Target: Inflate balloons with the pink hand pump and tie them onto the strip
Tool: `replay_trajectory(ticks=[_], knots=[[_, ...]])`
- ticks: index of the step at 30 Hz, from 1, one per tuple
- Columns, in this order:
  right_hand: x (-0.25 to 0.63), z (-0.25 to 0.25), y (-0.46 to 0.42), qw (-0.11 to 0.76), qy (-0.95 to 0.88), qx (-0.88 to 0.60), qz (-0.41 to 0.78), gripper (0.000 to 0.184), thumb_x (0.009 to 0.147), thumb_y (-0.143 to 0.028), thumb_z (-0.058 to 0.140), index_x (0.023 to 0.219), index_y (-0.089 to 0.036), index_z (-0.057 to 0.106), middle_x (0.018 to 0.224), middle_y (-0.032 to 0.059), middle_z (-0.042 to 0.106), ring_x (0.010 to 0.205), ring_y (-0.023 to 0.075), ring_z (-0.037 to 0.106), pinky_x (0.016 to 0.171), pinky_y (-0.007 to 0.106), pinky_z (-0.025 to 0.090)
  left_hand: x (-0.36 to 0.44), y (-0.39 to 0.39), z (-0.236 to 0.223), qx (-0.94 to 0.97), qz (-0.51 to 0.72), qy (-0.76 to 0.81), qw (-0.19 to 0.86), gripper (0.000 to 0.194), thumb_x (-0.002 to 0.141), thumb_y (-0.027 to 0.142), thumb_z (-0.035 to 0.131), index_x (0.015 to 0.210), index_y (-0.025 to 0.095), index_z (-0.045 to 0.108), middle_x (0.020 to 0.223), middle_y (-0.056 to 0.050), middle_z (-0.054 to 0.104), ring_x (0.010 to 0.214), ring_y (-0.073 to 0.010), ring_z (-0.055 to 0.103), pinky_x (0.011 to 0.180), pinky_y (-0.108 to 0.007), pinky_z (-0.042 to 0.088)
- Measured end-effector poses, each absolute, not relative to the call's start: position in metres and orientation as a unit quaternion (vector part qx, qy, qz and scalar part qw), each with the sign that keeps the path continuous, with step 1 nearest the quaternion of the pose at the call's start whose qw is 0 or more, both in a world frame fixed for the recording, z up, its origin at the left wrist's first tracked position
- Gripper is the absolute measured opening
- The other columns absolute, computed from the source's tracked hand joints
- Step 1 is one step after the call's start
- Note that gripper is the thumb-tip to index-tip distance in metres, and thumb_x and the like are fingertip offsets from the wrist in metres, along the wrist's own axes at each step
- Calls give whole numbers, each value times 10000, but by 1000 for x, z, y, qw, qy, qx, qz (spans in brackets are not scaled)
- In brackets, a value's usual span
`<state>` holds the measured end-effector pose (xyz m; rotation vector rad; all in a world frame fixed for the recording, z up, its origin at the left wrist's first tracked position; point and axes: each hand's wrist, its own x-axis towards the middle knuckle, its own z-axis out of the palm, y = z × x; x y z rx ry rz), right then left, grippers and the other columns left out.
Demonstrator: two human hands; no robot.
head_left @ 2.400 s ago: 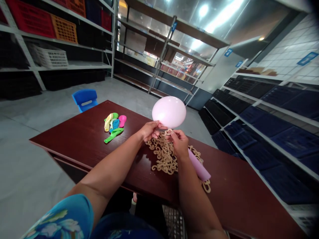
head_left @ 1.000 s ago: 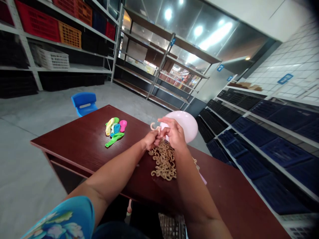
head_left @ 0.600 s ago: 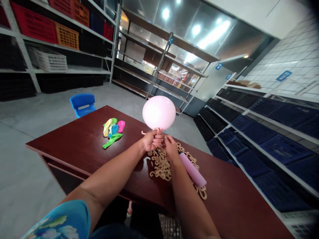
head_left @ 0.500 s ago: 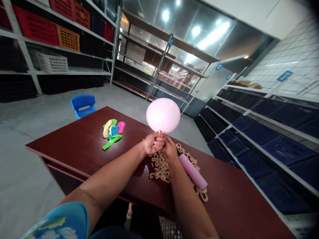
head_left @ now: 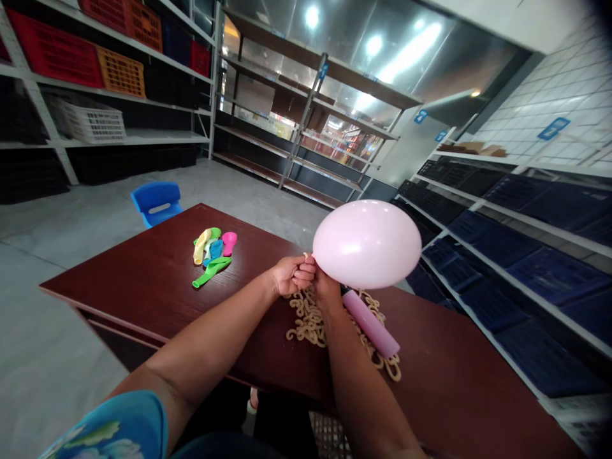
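Note:
An inflated pale pink balloon [head_left: 367, 244] lies sideways in the air over the table, its neck at my fingers. My left hand [head_left: 295, 274] is closed, thumb and fingers pinching the neck. Close against it, my right hand [head_left: 327, 288] is also closed at the neck, its fingers partly hidden behind the balloon. Under my hands is a heap of tan, curly cut-out pieces [head_left: 306, 319]. A pink cylinder [head_left: 370, 323] with a dark end, like a hand pump, rests on them to the right of my right forearm.
Several deflated balloons [head_left: 213, 271] in yellow, green, blue and pink lie on the left of the dark red table [head_left: 143, 274]. A blue chair [head_left: 157, 203] stands beyond its left edge. Shelves with crates [head_left: 122, 71] line the left, and shelves with dark blue bins [head_left: 540, 280] the right.
The balloon has swung from upright above my hands to the right and looks larger, nearer the camera. Both hands have stayed together at its neck.

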<state>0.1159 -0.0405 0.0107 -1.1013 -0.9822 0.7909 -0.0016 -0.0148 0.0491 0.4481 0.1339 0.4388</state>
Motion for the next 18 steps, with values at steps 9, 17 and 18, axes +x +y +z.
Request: replay_trajectory(ticks=[9, 17, 18], knots=[[115, 12, -51, 612, -394, -573, 377, 288, 598, -426, 673, 686, -166, 586, 491, -44, 518, 362, 63, 392, 341, 202, 257, 12, -3, 21, 560, 412, 386, 607, 298, 831, 350, 412, 598, 168, 441, 508, 14, 416, 433, -80, 352, 429, -199, 279], [120, 19, -59, 545, -562, -554, 283, 215, 727, -368, 559, 858, -209, 622, 607, -24, 585, 481, 99, 497, 485, 233, 403, 6, 6, 10, 707, 401, 439, 383, 350, 870, 386, 334, 766, 168, 588, 701, -54, 582, 647, -146, 510, 624, -230, 357], [122, 20, -60, 540, -581, -551, 259, 206, 737, -361, 550, 863, -217, 627, 680, -8, 609, 520, 102, 513, 526, 243, 427, 7, 5, 11, 716, 399, 432, 377, 346, 874, 371, 328, 798, 170, 599, 726, -59, 595, 673, -152, 524, 643, -233, 364]])
